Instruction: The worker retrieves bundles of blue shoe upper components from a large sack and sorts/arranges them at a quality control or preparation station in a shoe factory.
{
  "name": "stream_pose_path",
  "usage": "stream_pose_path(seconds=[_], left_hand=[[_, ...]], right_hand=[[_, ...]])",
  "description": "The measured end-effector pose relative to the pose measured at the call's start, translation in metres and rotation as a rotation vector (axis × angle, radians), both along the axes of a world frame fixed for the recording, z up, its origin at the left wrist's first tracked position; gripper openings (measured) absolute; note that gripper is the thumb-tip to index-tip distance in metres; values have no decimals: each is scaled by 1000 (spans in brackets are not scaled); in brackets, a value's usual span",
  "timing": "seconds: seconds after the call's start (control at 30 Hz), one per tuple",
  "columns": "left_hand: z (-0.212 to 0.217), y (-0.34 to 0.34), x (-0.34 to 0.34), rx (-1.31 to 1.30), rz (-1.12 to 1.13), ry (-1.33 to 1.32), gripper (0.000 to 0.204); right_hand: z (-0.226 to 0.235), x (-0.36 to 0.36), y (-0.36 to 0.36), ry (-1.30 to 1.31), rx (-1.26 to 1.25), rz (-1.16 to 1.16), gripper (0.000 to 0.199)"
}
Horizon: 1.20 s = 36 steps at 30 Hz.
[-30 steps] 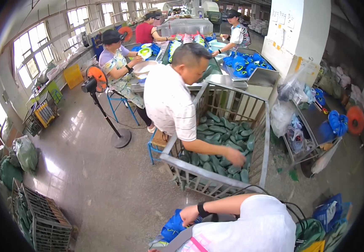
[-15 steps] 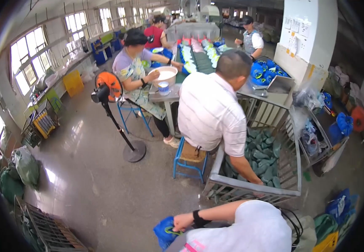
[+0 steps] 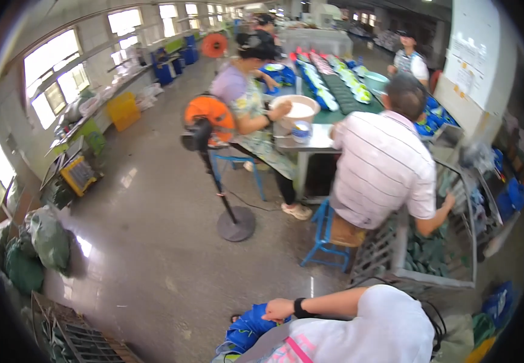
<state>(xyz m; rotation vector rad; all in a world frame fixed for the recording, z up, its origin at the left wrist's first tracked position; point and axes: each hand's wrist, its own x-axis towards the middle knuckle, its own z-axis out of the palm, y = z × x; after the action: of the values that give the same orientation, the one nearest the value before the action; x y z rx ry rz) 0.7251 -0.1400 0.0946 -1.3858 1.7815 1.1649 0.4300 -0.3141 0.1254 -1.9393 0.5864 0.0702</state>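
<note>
My right arm, in a white short sleeve with a black wristband, bends across the front of my body at the lower edge. At its end, my right hand point(image 3: 279, 310) is closed on a bundle of blue shoe uppers point(image 3: 247, 330) with lime-green trim. The fingertips are partly hidden against the blue material. The bundle hangs beside the grey cloth at my front, its lower part near the picture's edge. My left hand is not in view.
A seated co-worker point(image 3: 389, 163) in a striped shirt reaches over a metal crate point(image 3: 434, 279) of dark green foot-shaped pieces. Another, by a white basin point(image 3: 298, 112), sits near an orange fan point(image 3: 210, 121). Slatted crates point(image 3: 86, 336) and sacks point(image 3: 49, 239) stand left.
The view has swung left, so the room appears shifted right. More of the blue bundle shows under my right hand. The striped-shirt co-worker's hand has risen from the crate's contents toward its far side.
</note>
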Motion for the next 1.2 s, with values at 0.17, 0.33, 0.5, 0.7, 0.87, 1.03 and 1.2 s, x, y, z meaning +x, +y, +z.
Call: stream_pose_path(seconds=[0.17,0.33,0.5,0.7,0.87,1.03,1.2], left_hand=[[-12,-7,78,-106,336,2,29],[4,-94,125,-263,747,-59,29],[-23,-179,170,-601,1007,-199,26],[-184,-194,236,-593,585,-187,26],[-179,-295,377,-703,333,-129,27],[-193,-509,495,-902,272,5,27],[-211,-702,544,-933,188,127,29]], right_hand=[[-20,90,-77,251,-233,181,55],[-67,135,-179,90,-667,431,14],[-110,226,-269,308,-312,208,46],[-32,320,-392,447,-432,135,44],[-56,360,-488,603,-237,155,39],[-65,400,-554,545,-136,130,39],[-78,419,-660,614,-159,-48,40]])
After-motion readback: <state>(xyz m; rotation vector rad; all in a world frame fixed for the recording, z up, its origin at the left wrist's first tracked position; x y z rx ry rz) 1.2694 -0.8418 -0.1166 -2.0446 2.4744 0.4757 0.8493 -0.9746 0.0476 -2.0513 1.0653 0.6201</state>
